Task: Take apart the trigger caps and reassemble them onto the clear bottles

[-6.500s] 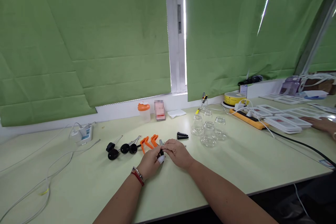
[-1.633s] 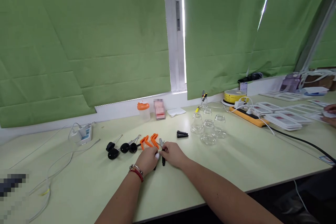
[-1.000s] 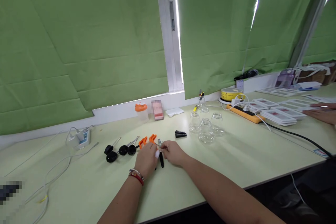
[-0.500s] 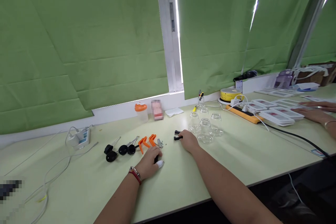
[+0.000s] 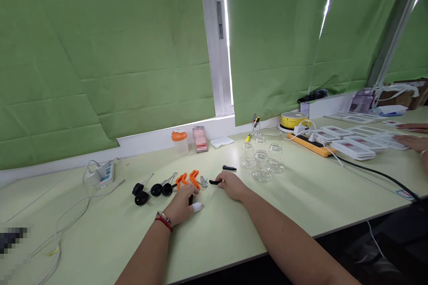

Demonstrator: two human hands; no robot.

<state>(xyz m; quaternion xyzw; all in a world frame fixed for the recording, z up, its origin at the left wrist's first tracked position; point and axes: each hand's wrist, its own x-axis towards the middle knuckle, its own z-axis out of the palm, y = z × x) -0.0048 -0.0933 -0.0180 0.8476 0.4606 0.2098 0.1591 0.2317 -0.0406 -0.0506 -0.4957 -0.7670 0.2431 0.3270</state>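
From here I see a smooth, slightly glossy desk point(image 5: 227, 231). The toothed black pieces point(image 5: 229, 168) and orange brackets point(image 5: 193, 179) look like plastic, the screws point(image 5: 203, 181) like shiny metal, the curtains point(image 5: 133, 53) like matt cloth.

L hand point(image 5: 182, 204) hides most of blk piece point(image 5: 191, 199), shape can't tell; also covers lower end of an orange bracket point(image 5: 179, 181). R hand point(image 5: 232, 185) covers rear of blk part point(image 5: 214, 182), can't ID. Metal screws point(image 5: 203, 181) too small to count. Forearms point(image 5: 147, 249) cut at btm edge. Pink item point(image 5: 200, 139) pixelated, text unreadable. Dark obj. point(image 5: 11, 238) at L edge pixelated + cut off. Co-worker's hands point(image 5: 414, 142) partly cut by R edge. Phone point(image 5: 304, 107) screen too small to read. Green blinds point(image 5: 100, 53) cut at top.
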